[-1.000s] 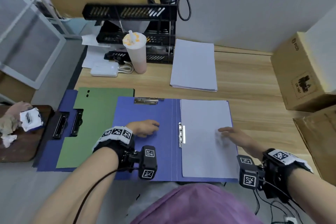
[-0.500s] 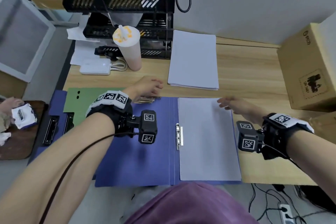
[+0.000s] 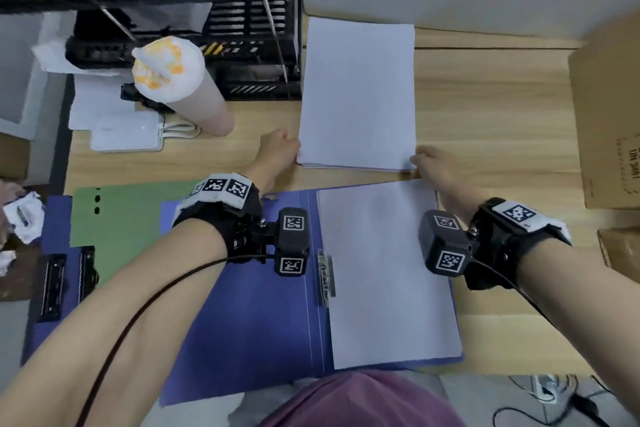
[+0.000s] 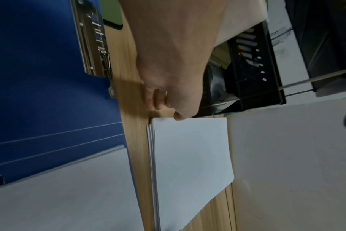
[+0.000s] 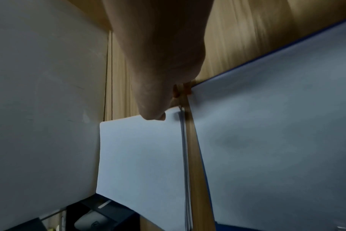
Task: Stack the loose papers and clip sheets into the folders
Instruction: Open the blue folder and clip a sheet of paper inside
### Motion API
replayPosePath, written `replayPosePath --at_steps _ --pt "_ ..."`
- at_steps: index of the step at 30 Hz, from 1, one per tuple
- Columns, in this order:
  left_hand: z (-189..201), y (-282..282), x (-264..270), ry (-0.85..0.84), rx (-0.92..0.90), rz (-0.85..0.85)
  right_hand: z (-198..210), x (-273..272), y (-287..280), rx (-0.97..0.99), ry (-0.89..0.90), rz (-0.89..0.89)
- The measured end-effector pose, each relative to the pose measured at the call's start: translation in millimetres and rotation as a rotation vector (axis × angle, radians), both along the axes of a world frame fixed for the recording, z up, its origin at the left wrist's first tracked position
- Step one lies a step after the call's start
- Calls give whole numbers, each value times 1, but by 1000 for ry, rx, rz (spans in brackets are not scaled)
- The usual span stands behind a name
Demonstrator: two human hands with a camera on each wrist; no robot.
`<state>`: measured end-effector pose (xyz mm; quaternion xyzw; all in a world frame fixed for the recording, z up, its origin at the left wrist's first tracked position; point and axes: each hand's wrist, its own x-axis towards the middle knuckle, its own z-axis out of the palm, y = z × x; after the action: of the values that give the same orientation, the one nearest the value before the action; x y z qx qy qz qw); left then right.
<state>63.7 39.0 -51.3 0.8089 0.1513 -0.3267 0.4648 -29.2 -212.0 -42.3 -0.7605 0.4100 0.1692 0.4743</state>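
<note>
Paper stack (image 3: 356, 94), near corners pinched between thumb and curled fingers of left hand (image 3: 278, 152) and right hand (image 3: 434, 163).

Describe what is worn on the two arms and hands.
Both forearms are bare, no sleeves. Each wrist carries a black strap topped by a white band with square black-and-white markers, and a black camera block with two more markers. A thin black cable trails from each. The left hand and right hand are ungloved.

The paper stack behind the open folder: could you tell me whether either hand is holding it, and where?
Both: the left hand pinches the paper stack at its near left corner, the right hand at its near right corner.
</note>
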Motion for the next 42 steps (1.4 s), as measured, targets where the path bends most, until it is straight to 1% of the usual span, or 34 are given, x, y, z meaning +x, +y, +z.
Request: replayPosePath --at_steps 5,10,13,18,22,25,27,31,33,35,38,39,42 --pt "-3 -11 5 4 -15 14 -9 12 12 37 -87 -24" --pt "2 -12 4 -88 -43 6 -11 11 12 49 -144 -103" --pt "6 -9 5 -138 -37 33 -6 14 14 127 -162 -65" --pt "8 -1 -5 -51 -81 -8 -2 27 26 254 -160 -18" --pt "13 12 -17 -22 -84 -7 3 25 33 428 -158 -123" --pt "20 22 -21 -28 -114 66 20 18 29 450 -256 -232" --pt "29 23 -24 -11 -187 120 31 2 20 430 -303 -294" --pt "53 7 -36 127 -426 96 38 -49 7 614 -277 -324" --pt "57 -6 -50 151 -469 71 44 -74 10 657 -248 -300" --pt "56 -17 -66 131 -405 43 50 -98 22 650 -204 -219" --pt "47 -19 -92 41 -217 -85 50 -135 40 642 -121 -147" --pt "43 -16 -101 12 -168 -100 49 -146 44 631 -94 -131" --pt "29 10 -126 -3 -92 -13 42 -177 53 635 -17 -99"
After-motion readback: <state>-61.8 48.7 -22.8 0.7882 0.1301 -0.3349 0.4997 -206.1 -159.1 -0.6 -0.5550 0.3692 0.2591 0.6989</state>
